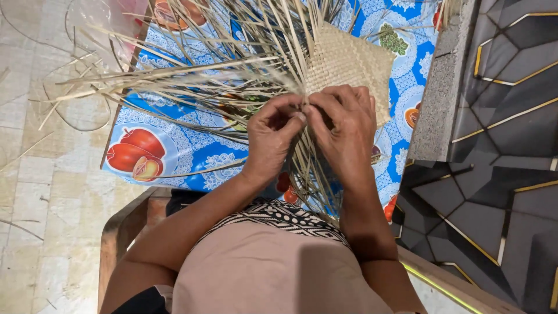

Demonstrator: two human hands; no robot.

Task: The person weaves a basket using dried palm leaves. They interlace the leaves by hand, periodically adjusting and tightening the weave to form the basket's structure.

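A pale woven straw mat (349, 61) lies on a blue fruit-patterned tablecloth (174, 154), with several loose straw strips (192, 81) fanning out to the left and toward me. My left hand (272, 136) pinches strips at the mat's near edge. My right hand (344, 131) rests beside it, fingers curled over the same edge, thumb tips of both hands touching. More strips run down between my wrists.
A grey concrete ledge (444, 87) borders the cloth on the right, with dark tiles with gold lines (511, 145) beyond. Pale floor tiles (40, 192) lie to the left, with stray strips. A wooden chair frame (125, 224) surrounds my lap.
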